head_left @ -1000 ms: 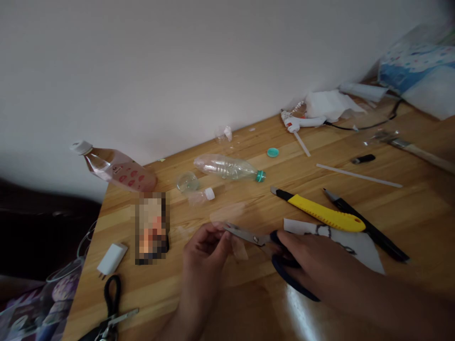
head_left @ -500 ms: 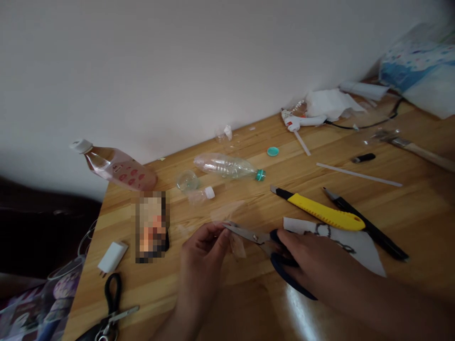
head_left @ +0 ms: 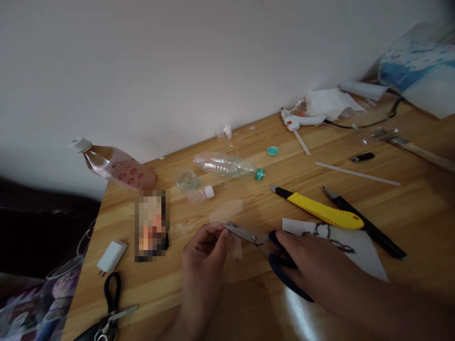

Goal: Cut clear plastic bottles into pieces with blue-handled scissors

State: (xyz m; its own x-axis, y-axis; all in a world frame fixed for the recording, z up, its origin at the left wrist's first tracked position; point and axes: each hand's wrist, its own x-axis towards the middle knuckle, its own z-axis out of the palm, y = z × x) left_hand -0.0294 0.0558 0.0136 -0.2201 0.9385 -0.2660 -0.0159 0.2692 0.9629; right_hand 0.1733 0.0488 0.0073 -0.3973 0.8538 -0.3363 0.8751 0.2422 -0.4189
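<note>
My right hand grips the dark-handled scissors, whose blades are partly apart and point left. At the blade tips, my left hand pinches a thin clear plastic piece between thumb and fingers. Part of the plastic shows above the blades and part below; its outline is faint. Under my right forearm lies a white paper with dark drawn outlines. Just beyond it rest a yellow box cutter and a black marker.
Behind my hands lie a clear bottle with a green cap, a small bottle top with a white cap, and a green lid. A white glue gun sits farther back. To the left are a pink bottle, a charger and keys.
The plastic piece has shifted slightly at the blades, and the scissors have tilted a little. Both hands keep nearly the same place and hold.
</note>
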